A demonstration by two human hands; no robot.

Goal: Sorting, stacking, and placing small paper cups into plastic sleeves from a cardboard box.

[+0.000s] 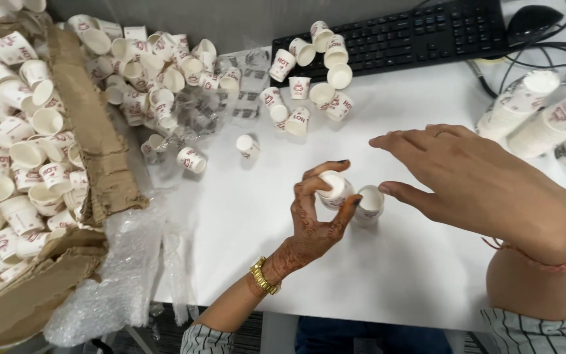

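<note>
**Inspector A:** We start at the far left: a torn cardboard box filled with small loose paper cups, with crumpled clear plastic wrap spilling off the edge of the white bench below it.

**Inspector B:** Agreed. We note a further heap of cups beside the box, and single strays lying on their sides nearer the middle.

**Inspector A:** Next, the left hand. Its grip is closed round one small paper cup: thumb and fingertips wrap the cup's wall, and it is lifted off the bench and tilted.

**Inspector B:** We record a second cup just right of that, standing upright on the bench, close against the held cup; whether they touch we cannot tell.

**Inspector A:** The right hand hovers flat above, fingers spread and extended, grip wide open and holding nothing. Its thumb tip sits just beside the upright cup's rim.

**Inspector B:** Beyond, a black keyboard; far right, sleeved cup stacks lying on their sides.
</note>
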